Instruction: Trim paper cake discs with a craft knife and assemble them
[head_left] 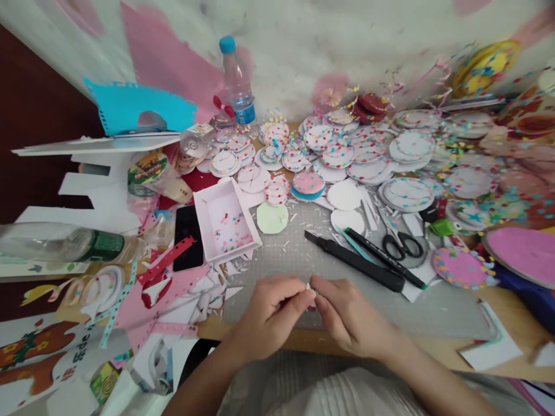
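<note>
My left hand (277,309) and my right hand (347,312) meet over the front edge of the grey cutting mat (277,260). Thumbs and fingers of both are pinched together around a small white piece (309,289), mostly hidden; it looks like paper, but I cannot be sure. Just beyond my right hand lie a black craft knife (359,263) and a black marker (385,257) with green ends. A pale green paper disc (272,218) rests farther up the mat. Left of it stands a white paper box (228,219) with small coloured dots inside.
Stacks of dotted paper discs (338,153) crowd the back. Scissors (401,242) lie at the right. A water bottle (238,86) stands by the wall, another bottle (65,242) lies at left. A phone (189,242) and paper scraps (208,294) sit beside the box.
</note>
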Available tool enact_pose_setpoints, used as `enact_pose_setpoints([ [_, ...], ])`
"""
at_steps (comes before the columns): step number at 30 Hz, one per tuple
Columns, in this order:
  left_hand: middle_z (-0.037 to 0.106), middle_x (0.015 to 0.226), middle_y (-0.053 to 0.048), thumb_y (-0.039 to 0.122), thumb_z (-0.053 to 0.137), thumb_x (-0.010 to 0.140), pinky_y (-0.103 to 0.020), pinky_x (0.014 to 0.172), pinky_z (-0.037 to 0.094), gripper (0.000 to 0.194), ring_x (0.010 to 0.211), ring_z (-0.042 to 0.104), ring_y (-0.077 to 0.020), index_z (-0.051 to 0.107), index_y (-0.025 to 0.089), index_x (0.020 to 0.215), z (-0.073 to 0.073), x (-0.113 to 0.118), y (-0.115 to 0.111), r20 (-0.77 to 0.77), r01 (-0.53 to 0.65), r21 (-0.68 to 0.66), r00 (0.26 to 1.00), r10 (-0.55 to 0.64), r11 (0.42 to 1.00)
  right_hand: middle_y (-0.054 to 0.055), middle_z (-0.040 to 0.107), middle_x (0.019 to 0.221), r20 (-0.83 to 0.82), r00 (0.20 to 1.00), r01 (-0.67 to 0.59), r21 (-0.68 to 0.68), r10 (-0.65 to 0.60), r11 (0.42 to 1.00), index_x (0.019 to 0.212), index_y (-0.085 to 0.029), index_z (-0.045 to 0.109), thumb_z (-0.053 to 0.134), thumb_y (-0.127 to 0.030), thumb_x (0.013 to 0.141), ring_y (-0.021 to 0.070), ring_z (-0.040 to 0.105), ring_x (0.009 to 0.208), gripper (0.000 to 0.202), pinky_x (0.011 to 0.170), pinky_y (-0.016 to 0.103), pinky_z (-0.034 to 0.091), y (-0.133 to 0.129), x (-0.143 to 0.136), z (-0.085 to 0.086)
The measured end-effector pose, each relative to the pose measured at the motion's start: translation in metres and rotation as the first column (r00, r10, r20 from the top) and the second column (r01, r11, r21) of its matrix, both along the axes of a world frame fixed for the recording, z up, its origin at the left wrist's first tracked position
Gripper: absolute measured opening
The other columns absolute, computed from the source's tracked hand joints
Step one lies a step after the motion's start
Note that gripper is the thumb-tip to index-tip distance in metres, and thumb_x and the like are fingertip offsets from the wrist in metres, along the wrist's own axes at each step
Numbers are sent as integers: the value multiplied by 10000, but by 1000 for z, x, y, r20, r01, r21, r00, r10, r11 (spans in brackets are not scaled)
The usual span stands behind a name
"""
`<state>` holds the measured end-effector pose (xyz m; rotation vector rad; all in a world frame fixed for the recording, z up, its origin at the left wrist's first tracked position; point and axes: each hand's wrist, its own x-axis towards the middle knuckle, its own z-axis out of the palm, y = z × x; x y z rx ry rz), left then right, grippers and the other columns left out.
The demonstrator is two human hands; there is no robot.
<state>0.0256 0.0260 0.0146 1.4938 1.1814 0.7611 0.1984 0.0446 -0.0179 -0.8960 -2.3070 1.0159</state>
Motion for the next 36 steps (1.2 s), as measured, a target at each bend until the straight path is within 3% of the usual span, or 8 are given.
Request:
enact_pose_setpoints([
  [7,490,595,13,378,496,928,-229,560,356,348,570,444,-105,549,170,654,-7,8,-4,187,-55,-156,979,84,986,7,568,624,-201,973,99,-93,-117,991,777,-242,469,205,-298,1016,145,532,531,361,535,274,416,-7,2,3],
  [13,468,581,29,474,519,892,-221,525,331,386,540,415,-92,528,167,659,-5,4,3,215,2,-343,973,77,939,14,551,608,79,997,-27,269,5,963,760,-221,461,276,-214,961,160,486,499,274,501,296,328,5,6,2],
  [16,444,581,39,395,472,931,-220,530,320,360,558,416,-94,500,174,648,-6,1,6,21,-23,-270,999,30,963,20,553,620,187,982,-49,361,-21,931,752,-216,471,296,-216,977,163,493,524,285,525,295,323,11,10,4],
  [20,485,642,22,258,417,963,-238,589,350,281,607,451,-111,524,179,715,-15,3,4,-284,-92,117,951,121,989,15,546,626,249,956,54,377,-157,925,765,-213,473,318,-246,1005,163,513,542,287,534,293,307,12,12,4],
  [23,526,687,-5,161,402,949,-255,645,380,237,666,494,-135,529,180,750,-23,7,-2,-411,-41,375,888,206,926,3,539,611,222,957,116,305,-189,945,780,-218,452,293,-266,1019,163,522,532,292,524,288,304,9,11,3],
  [26,537,686,-18,124,395,933,-263,650,390,245,681,503,-149,503,186,722,-26,13,-8,-441,19,451,874,204,892,-13,535,607,189,970,126,156,-155,980,800,-229,415,272,-284,1028,157,523,521,274,515,278,310,4,9,1],
  [31,509,650,-3,167,404,956,-238,597,372,279,631,487,-124,490,184,690,-26,20,-14,-249,-84,332,953,174,939,-46,479,581,86,982,178,-105,-170,978,807,-246,366,244,-307,1031,155,499,481,262,495,277,309,-6,3,-9],
  [36,487,615,11,305,436,964,-237,573,362,327,598,463,-119,514,181,672,-34,28,-14,-31,-233,68,971,236,970,-36,473,599,-80,957,248,-267,-278,931,763,-253,358,209,-348,1037,146,500,507,326,505,260,369,-13,-2,-23],
])
